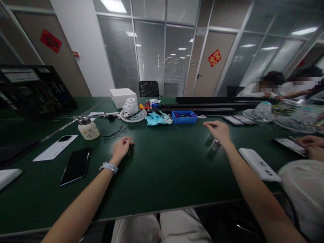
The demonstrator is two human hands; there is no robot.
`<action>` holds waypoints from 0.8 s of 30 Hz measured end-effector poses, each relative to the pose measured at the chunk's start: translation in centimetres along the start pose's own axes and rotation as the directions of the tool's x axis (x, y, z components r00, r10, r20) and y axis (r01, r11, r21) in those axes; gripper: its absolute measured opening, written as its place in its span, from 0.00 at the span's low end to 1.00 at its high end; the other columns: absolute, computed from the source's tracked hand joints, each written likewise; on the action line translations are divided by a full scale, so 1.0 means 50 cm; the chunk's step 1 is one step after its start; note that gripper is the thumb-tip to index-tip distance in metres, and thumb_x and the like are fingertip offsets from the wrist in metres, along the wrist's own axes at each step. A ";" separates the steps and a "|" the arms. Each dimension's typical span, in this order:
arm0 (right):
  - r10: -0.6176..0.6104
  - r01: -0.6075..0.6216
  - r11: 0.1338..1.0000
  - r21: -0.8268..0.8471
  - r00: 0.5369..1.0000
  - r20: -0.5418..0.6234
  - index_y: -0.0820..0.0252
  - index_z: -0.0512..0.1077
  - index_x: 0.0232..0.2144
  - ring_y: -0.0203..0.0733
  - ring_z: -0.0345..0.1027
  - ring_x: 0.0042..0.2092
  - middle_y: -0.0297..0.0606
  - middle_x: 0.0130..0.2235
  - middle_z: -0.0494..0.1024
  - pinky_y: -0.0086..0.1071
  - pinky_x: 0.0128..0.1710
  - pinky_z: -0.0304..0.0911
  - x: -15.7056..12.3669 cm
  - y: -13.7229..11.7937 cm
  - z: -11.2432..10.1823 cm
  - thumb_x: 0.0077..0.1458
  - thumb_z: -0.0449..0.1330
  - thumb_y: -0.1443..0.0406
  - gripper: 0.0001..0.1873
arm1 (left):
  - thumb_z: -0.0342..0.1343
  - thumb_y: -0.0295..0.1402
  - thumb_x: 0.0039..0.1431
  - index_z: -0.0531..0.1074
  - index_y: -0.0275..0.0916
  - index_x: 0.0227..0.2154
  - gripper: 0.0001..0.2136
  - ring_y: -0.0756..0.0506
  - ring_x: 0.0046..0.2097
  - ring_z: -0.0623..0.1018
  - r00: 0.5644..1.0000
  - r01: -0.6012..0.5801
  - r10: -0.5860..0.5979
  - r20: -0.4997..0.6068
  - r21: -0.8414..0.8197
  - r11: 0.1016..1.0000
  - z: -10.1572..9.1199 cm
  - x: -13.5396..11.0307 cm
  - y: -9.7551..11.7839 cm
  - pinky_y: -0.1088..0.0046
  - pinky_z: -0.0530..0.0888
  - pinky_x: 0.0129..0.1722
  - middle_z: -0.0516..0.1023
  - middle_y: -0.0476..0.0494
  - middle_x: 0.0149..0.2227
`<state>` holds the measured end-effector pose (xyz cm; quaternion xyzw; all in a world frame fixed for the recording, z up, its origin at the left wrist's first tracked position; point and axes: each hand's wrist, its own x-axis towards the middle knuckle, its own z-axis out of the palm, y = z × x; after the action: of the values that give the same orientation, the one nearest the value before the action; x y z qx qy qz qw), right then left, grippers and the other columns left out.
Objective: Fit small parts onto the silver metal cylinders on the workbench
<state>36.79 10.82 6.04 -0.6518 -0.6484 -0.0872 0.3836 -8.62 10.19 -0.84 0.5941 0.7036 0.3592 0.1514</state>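
Observation:
My left hand [123, 148], with a watch [108, 167] on its wrist, is at the green table [162, 175], fingers loosely curled together. Nothing shows at its fingertips. A pair of glasses [114, 134] lies just beyond it. Over the table on the right, my right hand [219, 132] has thumb and forefinger pressed together in a pinch; anything between them is too small to make out. Beneath that hand is a small pale object [215, 145], partly hidden. Farther back are a blue tray [184, 117] of small parts, light-blue fan blades [155, 118] and a white fan grille [133, 115].
Left of me are a decorated jar [88, 130], a white phone [55, 147] and a black tablet-like slab [76, 166]. A white power bank [259, 164] lies by my right forearm. Another person's hand [312, 145] works at the far right. A white box [123, 97] stands behind.

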 end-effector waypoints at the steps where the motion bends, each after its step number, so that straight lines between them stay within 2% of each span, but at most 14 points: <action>1: 0.047 -0.047 0.998 -0.037 0.999 -0.014 0.56 0.78 0.38 0.43 0.69 0.35 0.41 0.36 0.79 0.34 0.35 0.59 0.010 0.047 -0.018 0.54 0.55 0.51 0.20 | 0.45 0.42 0.58 0.73 0.41 0.43 0.17 0.45 0.38 0.78 1.000 0.011 -0.011 -0.008 0.004 1.000 -0.001 -0.001 0.002 0.74 0.68 0.34 0.82 0.46 0.36; 3: 0.111 -0.112 0.990 -0.082 0.994 -0.012 0.56 0.79 0.38 0.43 0.69 0.34 0.42 0.36 0.79 0.33 0.33 0.59 0.017 0.120 -0.032 0.53 0.55 0.50 0.21 | 0.45 0.42 0.58 0.73 0.41 0.43 0.17 0.45 0.38 0.78 0.999 0.027 -0.027 -0.020 0.010 1.000 -0.003 -0.004 0.005 0.74 0.68 0.33 0.82 0.46 0.35; 6: 0.176 -0.172 0.976 -0.134 0.984 0.024 0.56 0.79 0.38 0.44 0.70 0.33 0.42 0.34 0.79 0.33 0.30 0.59 0.004 0.174 -0.016 0.51 0.56 0.49 0.22 | 0.46 0.43 0.57 0.73 0.42 0.43 0.18 0.44 0.37 0.78 0.999 0.028 -0.028 -0.031 0.023 0.999 -0.005 -0.009 0.006 0.75 0.67 0.31 0.82 0.47 0.34; 10: 0.223 -0.200 0.957 -0.208 0.970 0.094 0.53 0.79 0.37 0.44 0.70 0.31 0.42 0.33 0.79 0.32 0.27 0.57 -0.011 0.177 0.008 0.51 0.57 0.50 0.19 | 0.46 0.43 0.57 0.74 0.42 0.43 0.18 0.45 0.36 0.78 0.999 0.028 -0.027 -0.044 0.038 0.999 -0.005 -0.010 0.005 0.75 0.67 0.30 0.82 0.48 0.34; 14: 0.253 -0.238 0.946 -0.220 0.967 0.043 0.52 0.79 0.39 0.45 0.70 0.33 0.41 0.35 0.80 0.32 0.28 0.57 -0.007 0.170 0.009 0.53 0.56 0.53 0.17 | 0.46 0.44 0.56 0.74 0.43 0.44 0.18 0.45 0.35 0.77 0.999 0.034 -0.032 -0.040 0.050 0.998 -0.003 -0.005 0.002 0.74 0.67 0.30 0.82 0.48 0.33; 20: 0.295 -0.272 0.938 -0.215 0.952 0.083 0.52 0.79 0.38 0.45 0.70 0.34 0.41 0.36 0.80 0.32 0.28 0.57 -0.006 0.186 0.016 0.52 0.56 0.51 0.19 | 0.46 0.44 0.56 0.74 0.43 0.44 0.19 0.45 0.34 0.77 0.999 0.011 -0.009 -0.034 0.064 0.998 -0.003 -0.001 -0.001 0.74 0.66 0.30 0.82 0.48 0.34; 24: 0.273 -0.264 0.951 -0.162 0.961 0.041 0.55 0.79 0.38 0.45 0.70 0.34 0.43 0.35 0.80 0.32 0.29 0.58 -0.006 0.191 0.021 0.52 0.55 0.51 0.21 | 0.46 0.44 0.56 0.74 0.42 0.44 0.19 0.45 0.32 0.76 0.999 0.020 -0.018 -0.030 0.066 0.998 -0.003 -0.003 -0.001 0.74 0.65 0.29 0.82 0.48 0.34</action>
<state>45.03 12.55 1.44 -0.7641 -0.5566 -0.0639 0.3197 -8.72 10.00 -0.79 0.5868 0.7229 0.3430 0.1244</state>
